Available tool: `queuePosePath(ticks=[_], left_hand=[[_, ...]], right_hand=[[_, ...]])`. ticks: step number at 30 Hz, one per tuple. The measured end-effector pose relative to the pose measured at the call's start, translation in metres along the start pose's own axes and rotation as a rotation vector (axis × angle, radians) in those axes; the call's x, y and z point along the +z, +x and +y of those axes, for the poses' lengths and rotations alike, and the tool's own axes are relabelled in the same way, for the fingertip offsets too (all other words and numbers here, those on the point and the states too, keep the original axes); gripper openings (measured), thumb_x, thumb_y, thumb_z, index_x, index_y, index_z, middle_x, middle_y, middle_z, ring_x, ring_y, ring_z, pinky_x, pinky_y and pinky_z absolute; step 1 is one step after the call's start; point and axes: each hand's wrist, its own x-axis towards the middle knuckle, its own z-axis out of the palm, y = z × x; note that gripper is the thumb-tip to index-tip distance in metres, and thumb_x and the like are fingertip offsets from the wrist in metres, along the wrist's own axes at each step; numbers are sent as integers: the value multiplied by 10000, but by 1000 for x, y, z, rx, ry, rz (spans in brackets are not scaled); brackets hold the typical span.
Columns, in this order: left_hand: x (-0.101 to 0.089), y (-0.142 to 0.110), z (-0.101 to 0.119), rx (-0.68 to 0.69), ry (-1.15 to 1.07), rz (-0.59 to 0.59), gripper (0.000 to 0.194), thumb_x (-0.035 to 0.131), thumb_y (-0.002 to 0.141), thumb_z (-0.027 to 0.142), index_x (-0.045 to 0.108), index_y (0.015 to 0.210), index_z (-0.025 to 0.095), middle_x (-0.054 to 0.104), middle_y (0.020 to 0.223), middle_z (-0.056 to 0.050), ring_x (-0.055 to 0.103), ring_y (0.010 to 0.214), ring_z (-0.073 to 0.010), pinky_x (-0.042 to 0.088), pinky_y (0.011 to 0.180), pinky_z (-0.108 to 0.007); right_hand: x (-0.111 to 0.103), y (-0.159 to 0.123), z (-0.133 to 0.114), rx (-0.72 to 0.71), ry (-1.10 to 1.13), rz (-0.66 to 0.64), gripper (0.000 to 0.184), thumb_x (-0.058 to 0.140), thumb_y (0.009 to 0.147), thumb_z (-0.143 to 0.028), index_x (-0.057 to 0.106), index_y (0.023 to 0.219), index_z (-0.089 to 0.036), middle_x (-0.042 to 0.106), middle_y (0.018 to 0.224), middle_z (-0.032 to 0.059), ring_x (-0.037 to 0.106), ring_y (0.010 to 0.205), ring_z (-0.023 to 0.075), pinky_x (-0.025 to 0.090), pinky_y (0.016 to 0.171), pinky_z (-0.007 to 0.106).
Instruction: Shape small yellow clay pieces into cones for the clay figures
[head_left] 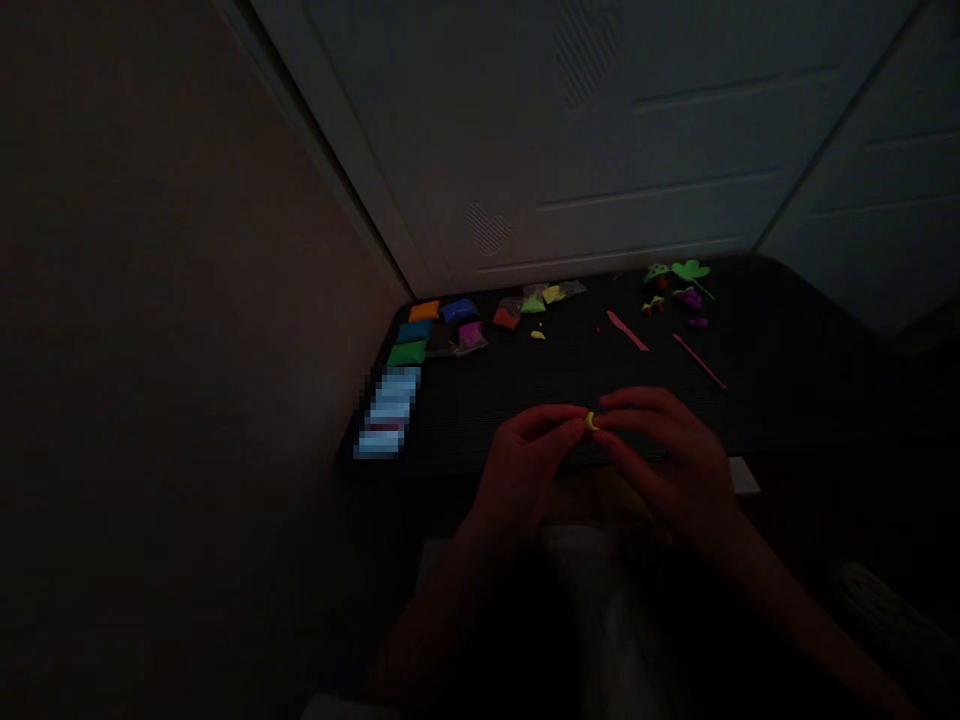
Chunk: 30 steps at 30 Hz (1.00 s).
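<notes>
A small curved piece of yellow modelling clay [591, 422] is between my two hands, just above the front part of the dark table. My left hand [525, 460] pinches its left side with thumb and forefinger. From the other side, my right hand [671, 460] has its thumb and a fingertip closed on the clay, while its forefinger is lifted a little above. Another yellow clay piece [538, 335] rests on the table beyond my hands, with a tiny yellow bit [540, 324] beside it. Dim light hides finer detail of the fingertips.
Bags of coloured clay [424, 311] lie at the back left, near a blurred bright phone-like rectangle [390, 412]. A pink plastic knife [627, 331] and thin pink stick [699, 361] lie right. Beyond are purple pieces [688, 298] and a green clover shape [690, 270].
</notes>
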Motion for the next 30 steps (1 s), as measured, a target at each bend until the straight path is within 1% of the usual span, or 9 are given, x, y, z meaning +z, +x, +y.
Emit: queuePosePath(ticks=[4,6,9,14,18,21,27,30], left_hand=[[-2,0,0,29,79,0,101,774,617,184,740,710,207,718,753,-3,625,730,-119,468,726,-237],[-3,0,-1,35,99,-4,107,779,616,191,742,714,213,718,748,2,624,722,-113,468,725,-230],[-5,1,0,64,120,-4,104,772,625,196,744,723,216,717,759,0,625,729,-117,471,734,-236],[-7,0,1,183,262,-14,89,742,666,189,743,748,224,705,805,-5,626,793,-145,472,758,-255],[-8,-2,2,270,373,-24,95,734,683,176,745,762,228,693,835,-8,625,811,-146,476,741,-242],[-7,-3,1,270,333,-23,111,741,680,176,743,770,241,705,827,3,635,802,-132,485,739,-228],[-3,-1,-5,160,106,16,197,786,627,179,732,797,264,720,786,37,648,739,-78,503,715,-176],[-4,-1,-6,159,96,34,206,789,622,176,728,805,249,720,783,30,655,737,-79,510,706,-172]], right_hand=[[0,1,-1,3,-11,13,127,657,798,-257,639,924,-246,641,997,41,606,943,188,509,819,365],[0,2,-2,10,-3,8,97,648,808,-235,639,904,-240,643,987,37,605,939,174,506,822,350],[0,2,-4,8,21,-4,107,633,818,-205,642,921,-235,642,998,38,603,943,164,505,821,336],[-1,3,-10,35,31,4,143,643,809,-231,645,952,-238,643,1012,44,607,949,176,509,825,352],[-1,4,-12,47,36,32,99,657,805,-236,645,903,-231,648,976,35,608,931,163,506,827,333],[-2,4,-12,62,49,22,87,638,820,-219,646,905,-238,649,969,27,613,917,159,509,810,328],[-1,2,-11,17,59,66,138,649,805,-169,645,929,-230,647,954,16,603,926,137,498,815,286],[0,1,-10,13,74,53,157,647,802,-152,641,946,-213,641,978,28,595,950,132,488,834,277]])
